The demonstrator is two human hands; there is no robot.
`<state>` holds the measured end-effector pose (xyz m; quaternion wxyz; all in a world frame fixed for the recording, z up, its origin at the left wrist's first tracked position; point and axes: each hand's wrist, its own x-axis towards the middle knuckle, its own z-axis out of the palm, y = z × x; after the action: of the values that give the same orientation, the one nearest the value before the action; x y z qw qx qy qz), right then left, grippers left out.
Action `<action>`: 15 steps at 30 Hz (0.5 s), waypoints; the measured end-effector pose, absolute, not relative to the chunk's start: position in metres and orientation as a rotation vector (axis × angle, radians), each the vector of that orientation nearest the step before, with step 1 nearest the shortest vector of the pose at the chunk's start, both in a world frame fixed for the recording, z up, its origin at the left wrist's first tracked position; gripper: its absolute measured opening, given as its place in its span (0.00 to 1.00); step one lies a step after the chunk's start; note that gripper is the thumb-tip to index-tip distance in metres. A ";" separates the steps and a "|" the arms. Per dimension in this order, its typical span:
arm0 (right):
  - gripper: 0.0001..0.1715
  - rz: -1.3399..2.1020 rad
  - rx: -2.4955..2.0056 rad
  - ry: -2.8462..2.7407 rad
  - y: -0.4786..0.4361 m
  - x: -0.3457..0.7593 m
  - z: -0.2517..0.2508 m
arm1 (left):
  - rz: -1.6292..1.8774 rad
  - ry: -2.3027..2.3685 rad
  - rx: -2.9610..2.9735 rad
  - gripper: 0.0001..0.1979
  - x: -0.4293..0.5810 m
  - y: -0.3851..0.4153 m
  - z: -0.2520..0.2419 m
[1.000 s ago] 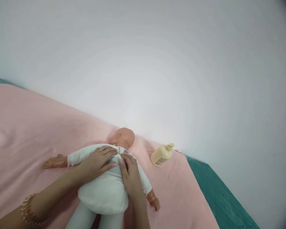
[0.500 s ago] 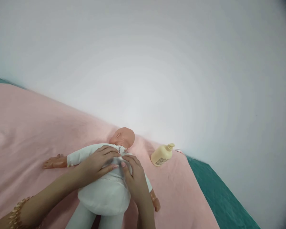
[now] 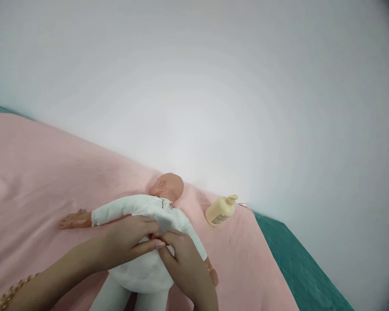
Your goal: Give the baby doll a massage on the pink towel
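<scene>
A baby doll [image 3: 139, 207] in white cloth lies face down on a pink blanket [image 3: 35, 172], head towards the wall, arms spread. My left hand [image 3: 129, 237] lies flat on the doll's back with fingers stretched out. My right hand [image 3: 184, 263] rests beside it on the back, fingers laid on the white cloth, fingertips meeting those of the left. Neither hand grips anything. A gold bracelet shows on my left wrist at the frame's bottom edge.
A cream pump bottle [image 3: 221, 210] lies on its side on the blanket, right of the doll's head. A white wall [image 3: 214, 86] rises just behind. Teal bedding [image 3: 294, 268] shows beyond the blanket's right edge.
Both hands have slid down the doll's back, from near the neck towards the waist. The upper back and collar now show. The doll and bottle have not moved.
</scene>
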<state>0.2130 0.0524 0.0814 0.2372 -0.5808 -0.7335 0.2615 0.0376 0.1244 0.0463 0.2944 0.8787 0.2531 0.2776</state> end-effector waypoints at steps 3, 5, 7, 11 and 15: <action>0.16 0.731 -1.588 -2.054 0.050 0.213 0.085 | 0.671 0.686 2.360 0.17 0.036 0.119 0.051; 0.16 0.706 -1.597 -2.071 0.049 0.213 0.088 | 0.645 0.693 2.351 0.16 0.035 0.116 0.053; 0.17 0.688 -1.609 -2.090 0.047 0.213 0.090 | 0.634 0.692 2.342 0.16 0.034 0.115 0.055; 0.16 0.745 -1.587 -2.122 0.043 0.213 0.090 | 0.618 0.643 2.350 0.16 0.034 0.113 0.059; 0.17 0.798 -1.585 -2.130 0.043 0.211 0.089 | 0.543 0.627 2.372 0.14 0.035 0.113 0.059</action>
<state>0.2113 0.0430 0.0886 0.1837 -0.5619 -0.7552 0.2831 0.0347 0.1127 0.0591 0.3093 0.8977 0.2372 0.2056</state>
